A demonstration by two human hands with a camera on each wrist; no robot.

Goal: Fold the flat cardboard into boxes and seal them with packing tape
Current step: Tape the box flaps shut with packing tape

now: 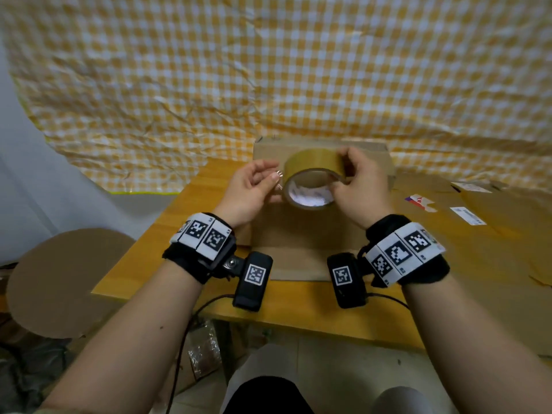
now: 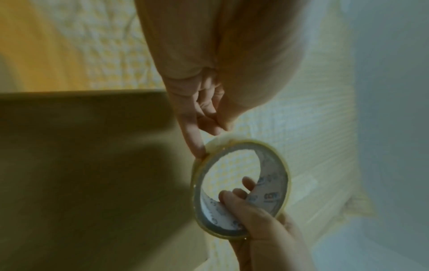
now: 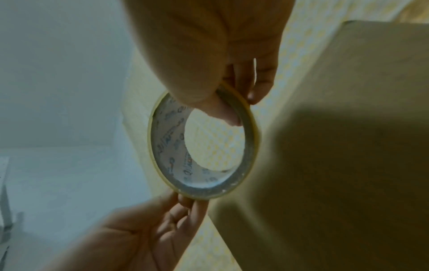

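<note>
A roll of brown packing tape (image 1: 310, 174) is held in the air above a folded cardboard box (image 1: 298, 249) that stands on the wooden table (image 1: 179, 222). My right hand (image 1: 343, 171) grips the roll's right side, thumb inside the white printed core (image 3: 171, 146) and fingers over the outer face. My left hand (image 1: 273, 179) is at the roll's left side, with its index fingertip (image 2: 198, 151) touching the roll's (image 2: 241, 183) outer rim and the other fingers loosely bent. The box (image 2: 92, 165) fills the dark side of both wrist views. No loose tape end shows.
Flattened cardboard sheets with shipping labels (image 1: 478, 234) lie to the right of the box. A round brown disc (image 1: 59, 279) sits low at the left. A yellow checked cloth (image 1: 268, 70) hangs behind. Cables and a plastic bag (image 1: 206, 351) lie under the table.
</note>
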